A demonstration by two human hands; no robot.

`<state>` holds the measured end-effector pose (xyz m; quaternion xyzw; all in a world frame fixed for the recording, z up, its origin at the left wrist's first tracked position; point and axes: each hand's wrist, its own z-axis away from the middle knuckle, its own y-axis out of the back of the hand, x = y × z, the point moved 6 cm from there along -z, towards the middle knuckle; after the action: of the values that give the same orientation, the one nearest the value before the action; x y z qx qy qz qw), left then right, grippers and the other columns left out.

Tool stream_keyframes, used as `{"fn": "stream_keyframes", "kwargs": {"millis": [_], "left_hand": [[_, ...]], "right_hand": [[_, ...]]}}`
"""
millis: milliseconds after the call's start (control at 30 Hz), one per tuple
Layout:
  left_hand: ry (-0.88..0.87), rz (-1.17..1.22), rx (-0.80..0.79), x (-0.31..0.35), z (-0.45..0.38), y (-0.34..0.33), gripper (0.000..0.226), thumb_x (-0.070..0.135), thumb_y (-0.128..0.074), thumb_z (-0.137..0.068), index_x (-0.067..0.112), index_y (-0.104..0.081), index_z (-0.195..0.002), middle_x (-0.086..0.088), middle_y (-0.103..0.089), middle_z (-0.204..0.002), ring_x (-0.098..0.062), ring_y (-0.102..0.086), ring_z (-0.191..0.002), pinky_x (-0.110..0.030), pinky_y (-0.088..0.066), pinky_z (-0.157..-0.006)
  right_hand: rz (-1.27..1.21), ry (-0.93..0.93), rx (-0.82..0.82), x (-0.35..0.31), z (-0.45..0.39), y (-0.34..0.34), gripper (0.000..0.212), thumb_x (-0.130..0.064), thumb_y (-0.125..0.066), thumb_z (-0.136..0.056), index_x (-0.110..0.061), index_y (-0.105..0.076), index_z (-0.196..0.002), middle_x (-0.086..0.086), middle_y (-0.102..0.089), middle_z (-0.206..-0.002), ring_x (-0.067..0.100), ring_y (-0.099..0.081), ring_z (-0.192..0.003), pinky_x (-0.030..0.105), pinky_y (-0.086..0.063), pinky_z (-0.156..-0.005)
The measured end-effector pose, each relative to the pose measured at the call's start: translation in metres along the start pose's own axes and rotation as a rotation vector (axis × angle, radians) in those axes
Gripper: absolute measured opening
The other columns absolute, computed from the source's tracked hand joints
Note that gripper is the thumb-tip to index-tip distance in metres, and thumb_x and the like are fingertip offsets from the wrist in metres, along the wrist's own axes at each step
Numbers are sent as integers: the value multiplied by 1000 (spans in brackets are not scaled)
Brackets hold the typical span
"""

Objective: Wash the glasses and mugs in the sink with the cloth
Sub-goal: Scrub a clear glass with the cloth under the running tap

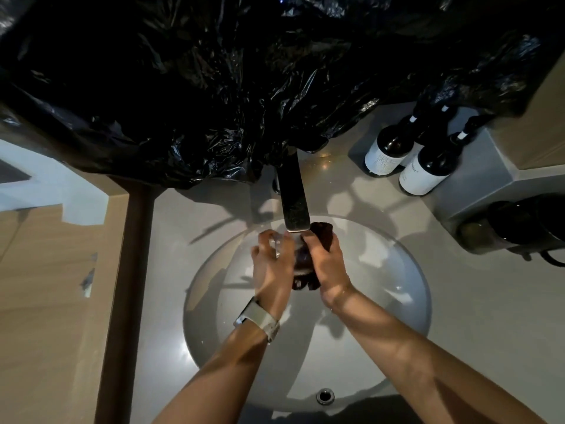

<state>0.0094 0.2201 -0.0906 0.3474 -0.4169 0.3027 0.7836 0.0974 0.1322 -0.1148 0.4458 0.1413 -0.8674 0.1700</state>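
Observation:
Over the round white sink (382,289), just under the tap spout (294,200), my left hand (272,264) grips a clear glass (279,244) with its fingers curled round it. My right hand (328,264) holds a dark brown cloth (322,235) bunched against the glass. One end of the cloth sticks up beyond my fingers and another hangs below between my hands. Much of the glass is hidden by both hands and the cloth. A watch with a pale strap is on my left wrist.
Black plastic sheeting (244,87) covers the wall behind the tap. Three dark bottles with white labels (425,172) stand at the back right of the counter. A dark kettle-like object (526,224) sits at the right edge. A wooden panel runs along the left.

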Motion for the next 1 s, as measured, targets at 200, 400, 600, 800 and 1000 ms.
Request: {"fn": "stream_keyframes", "kwargs": {"millis": [200,400,600,800,1000], "left_hand": [[-219,-132,-135,-4,2,9,46,62,-64,-75,46,-48,-115,8,-47,-110,-8,-59,-94,-37,-56,-86],[-185,107,-258,-18,-1,16,82,53,-80,-63,31,-44,-134,8,-64,-120,-8,-62,-112,-44,-52,-97],[-253,33,-284,-3,-10,6,72,35,-88,-63,14,-56,-124,2,-71,-110,-9,-68,-103,-33,-54,-93],[-415,-241,-295,7,-17,3,80,33,-91,-66,20,-47,-132,9,-61,-120,-9,-58,-108,-6,-40,-86],[-402,-304,-297,7,-19,1,84,36,-90,-66,22,-47,-137,9,-60,-125,-4,-54,-111,2,-36,-86]], "right_hand": [[-175,-563,-177,24,1,-12,43,-42,-58,-89,-8,-66,-115,16,-70,-92,31,-68,-76,36,-55,-59],[-337,-648,-257,21,6,-15,43,-49,-48,-93,-12,-65,-106,13,-71,-86,27,-70,-72,33,-57,-64],[-209,-459,-166,23,5,5,46,-40,-58,-94,-5,-61,-123,21,-68,-114,35,-68,-101,51,-57,-83],[-281,-309,-159,21,14,60,36,-29,-53,-97,2,-53,-115,29,-56,-92,40,-66,-78,48,-58,-66],[-202,-219,-118,16,23,88,38,-30,-52,-98,5,-53,-112,31,-55,-90,43,-58,-83,61,-54,-79]]}}
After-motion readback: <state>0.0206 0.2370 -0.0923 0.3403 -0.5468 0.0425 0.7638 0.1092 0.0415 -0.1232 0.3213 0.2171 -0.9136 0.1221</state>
